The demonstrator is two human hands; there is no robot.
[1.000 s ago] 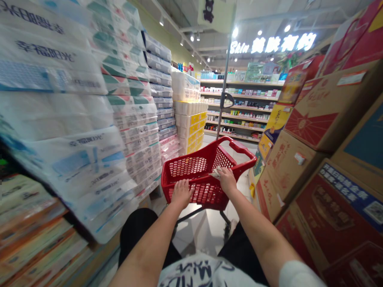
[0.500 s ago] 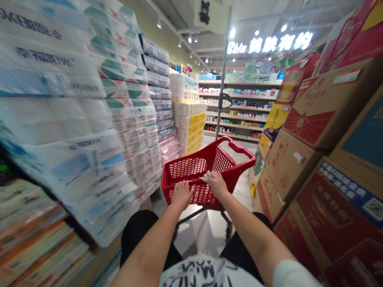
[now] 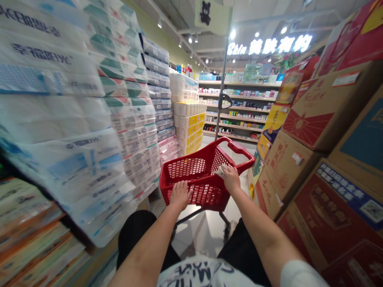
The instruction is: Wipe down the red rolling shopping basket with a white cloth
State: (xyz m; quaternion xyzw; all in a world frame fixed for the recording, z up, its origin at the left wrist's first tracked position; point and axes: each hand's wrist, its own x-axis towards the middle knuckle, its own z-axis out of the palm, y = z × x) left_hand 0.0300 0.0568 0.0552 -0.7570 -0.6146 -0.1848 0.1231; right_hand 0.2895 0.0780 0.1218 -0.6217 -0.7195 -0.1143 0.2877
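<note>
A red plastic shopping cart [image 3: 206, 195] stands side-on in front of me, its perforated basket showing no goods. My left hand [image 3: 180, 196] is at the near rim, its fingers laid over the edge and its thumb on the outer side. Farther right along the same rim, my right hand [image 3: 231, 179] presses a crumpled whitish cloth [image 3: 220, 171] against the cart, fingers closed around it. Part of the cloth is hidden under that hand. The cart's handle [image 3: 239, 149] rises beyond my right hand.
Stacked tissue packs [image 3: 72, 119] wall the left side. Cardboard boxes [image 3: 311, 107] are piled on the right. A metal pole [image 3: 222, 79] stands behind the cart, with cosmetics shelves [image 3: 239, 103] farther back. Tiled floor [image 3: 199, 229] shows under the cart.
My right hand has slid right along the near rim with the cloth, closer to the handle end. My left hand keeps its place on the rim.
</note>
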